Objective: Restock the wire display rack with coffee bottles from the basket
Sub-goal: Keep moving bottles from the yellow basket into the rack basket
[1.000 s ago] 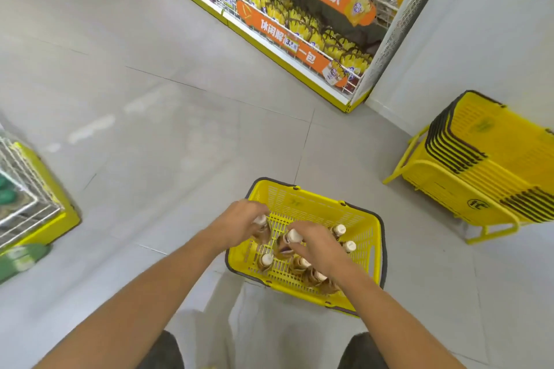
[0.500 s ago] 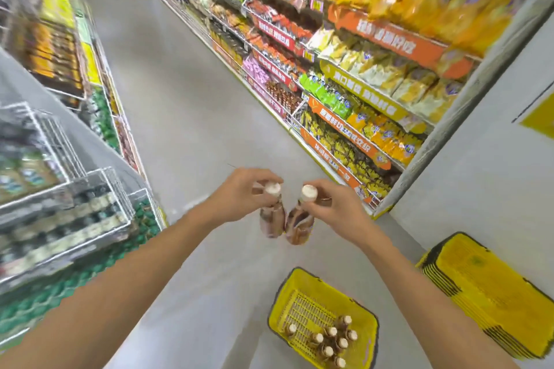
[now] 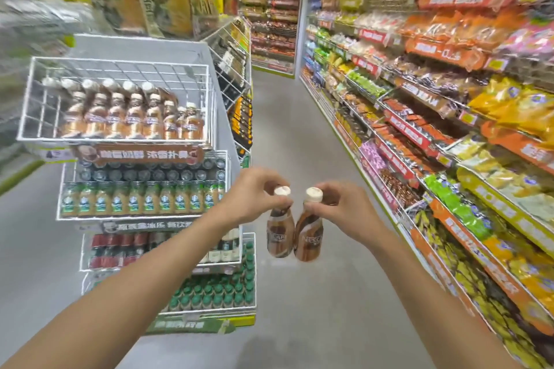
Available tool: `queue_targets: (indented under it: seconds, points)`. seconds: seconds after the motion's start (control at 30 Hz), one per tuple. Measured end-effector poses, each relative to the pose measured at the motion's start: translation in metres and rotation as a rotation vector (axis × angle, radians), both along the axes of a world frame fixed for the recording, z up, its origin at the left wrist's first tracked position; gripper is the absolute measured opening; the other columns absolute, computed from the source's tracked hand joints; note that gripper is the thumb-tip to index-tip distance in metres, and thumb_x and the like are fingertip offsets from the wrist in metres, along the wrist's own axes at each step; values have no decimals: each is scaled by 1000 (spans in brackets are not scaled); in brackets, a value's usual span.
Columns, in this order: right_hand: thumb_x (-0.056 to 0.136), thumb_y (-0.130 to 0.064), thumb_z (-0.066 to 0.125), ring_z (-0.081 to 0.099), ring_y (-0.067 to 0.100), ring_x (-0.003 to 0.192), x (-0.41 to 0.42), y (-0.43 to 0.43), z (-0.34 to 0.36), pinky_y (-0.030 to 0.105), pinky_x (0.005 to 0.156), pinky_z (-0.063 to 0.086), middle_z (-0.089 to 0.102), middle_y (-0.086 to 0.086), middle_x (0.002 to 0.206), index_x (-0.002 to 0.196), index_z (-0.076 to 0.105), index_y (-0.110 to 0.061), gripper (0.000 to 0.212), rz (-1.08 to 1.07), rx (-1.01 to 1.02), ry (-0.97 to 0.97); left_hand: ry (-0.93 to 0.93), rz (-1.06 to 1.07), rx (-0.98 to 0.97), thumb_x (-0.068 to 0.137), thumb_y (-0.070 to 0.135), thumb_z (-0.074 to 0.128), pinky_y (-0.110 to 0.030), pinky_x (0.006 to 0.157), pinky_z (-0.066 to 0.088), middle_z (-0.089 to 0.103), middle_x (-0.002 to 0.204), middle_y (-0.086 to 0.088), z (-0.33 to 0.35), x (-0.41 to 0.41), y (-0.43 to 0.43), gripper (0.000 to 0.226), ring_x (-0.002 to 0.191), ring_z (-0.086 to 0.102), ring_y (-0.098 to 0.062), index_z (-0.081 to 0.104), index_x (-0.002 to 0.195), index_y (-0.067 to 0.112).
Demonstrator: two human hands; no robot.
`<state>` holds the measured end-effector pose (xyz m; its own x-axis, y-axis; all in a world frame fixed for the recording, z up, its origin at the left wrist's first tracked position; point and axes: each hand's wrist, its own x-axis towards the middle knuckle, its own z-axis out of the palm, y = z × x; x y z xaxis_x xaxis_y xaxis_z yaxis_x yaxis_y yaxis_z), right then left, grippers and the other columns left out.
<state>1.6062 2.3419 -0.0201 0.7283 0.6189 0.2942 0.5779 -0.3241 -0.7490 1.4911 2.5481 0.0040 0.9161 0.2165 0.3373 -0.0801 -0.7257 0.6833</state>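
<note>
My left hand (image 3: 253, 199) pinches the neck of a brown coffee bottle (image 3: 279, 235) with a white cap. My right hand (image 3: 341, 213) pinches the neck of a second coffee bottle (image 3: 308, 238) right beside the first; both hang upright over the aisle floor. The white wire display rack (image 3: 207, 105) stands to the left. Its top basket holds a row of matching coffee bottles (image 3: 132, 117), with bare space at its left end. The yellow basket is out of view.
Lower tiers of the rack hold green-labelled bottles (image 3: 141, 198), red cans (image 3: 120, 249) and green-capped bottles (image 3: 215, 293). Long snack shelves (image 3: 434, 129) line the right side of the aisle. Grey floor (image 3: 287, 135) runs ahead between rack and shelves.
Both hands lifted one bottle each out of the yellow basket and raised them. My view swung up and left, so the basket left the frame and the wire rack came into full view.
</note>
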Motion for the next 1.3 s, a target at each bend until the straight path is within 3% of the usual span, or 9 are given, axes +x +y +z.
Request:
queue_targets:
  seconds: [0.13, 0.23, 0.3, 0.4, 0.57, 0.73, 0.97, 1.1, 1.3]
  points:
    - [77, -27, 91, 78, 8, 85, -3, 125, 22, 47, 83, 62, 82, -5, 88, 97, 81, -20, 23, 89, 47, -15, -5, 94, 21, 77, 21, 87, -45, 73, 59, 78, 83, -4, 23, -21, 107, 16, 80, 74, -23, 81, 89, 13]
    - [77, -32, 91, 77, 1, 79, -5, 215, 40, 38, 79, 63, 82, -11, 83, 93, 81, -20, 23, 162, 94, -41, -15, 184, 40, 78, 26, 87, -46, 68, 61, 77, 78, -2, 44, -36, 184, 16, 73, 73, -19, 80, 87, 15]
    - [74, -39, 91, 76, -3, 78, -5, 268, 53, 28, 73, 61, 81, -17, 82, 92, 80, -21, 27, 204, 130, -64, -23, 231, 44, 79, 29, 86, -43, 64, 63, 78, 76, 1, 57, -40, 231, 17, 70, 74, -16, 81, 88, 16]
    - [68, -58, 84, 79, 8, 84, 3, 339, 73, 39, 78, 61, 81, -9, 82, 92, 81, -19, 46, 206, 136, -93, -38, 294, 62, 80, 28, 88, -33, 62, 59, 79, 76, 3, 77, -33, 293, 20, 71, 76, -13, 82, 94, 15]
    - [74, -48, 89, 78, 10, 79, 42, 429, 93, 43, 76, 62, 81, -5, 79, 90, 81, -18, 35, 189, 125, -149, -73, 373, 105, 76, 29, 88, -23, 55, 47, 71, 63, 12, 96, 7, 375, 15, 57, 61, 4, 83, 86, 19]
    - [77, -46, 89, 77, 3, 72, 80, 478, 94, 36, 73, 62, 80, -9, 73, 86, 80, -22, 27, 165, 88, -176, -37, 404, 42, 76, 34, 88, -47, 74, 63, 79, 76, 6, 90, 51, 424, 16, 78, 77, -18, 82, 88, 24]
    - [76, -52, 89, 76, -2, 72, 101, 497, 77, 18, 61, 55, 80, -13, 75, 90, 82, -22, 33, 121, 29, -87, -49, 354, 81, 70, 41, 91, -33, 65, 58, 77, 75, 15, 74, 78, 463, 24, 75, 72, -5, 82, 88, 26]
    - [74, -56, 88, 78, 14, 84, 97, 502, 73, 40, 77, 64, 81, -5, 85, 98, 81, -20, 44, 127, -72, -16, 82, 202, 45, 69, 34, 94, -20, 63, 46, 73, 75, 23, 71, 78, 483, 33, 65, 64, 11, 77, 98, 30]
    - [80, -35, 89, 78, 13, 81, 107, 512, 70, 39, 83, 62, 82, -3, 81, 93, 82, -17, 24, 37, -176, -17, 79, 253, -21, 67, 38, 95, -33, 74, 55, 75, 87, 8, 67, 108, 493, 40, 83, 71, -10, 77, 101, 27]
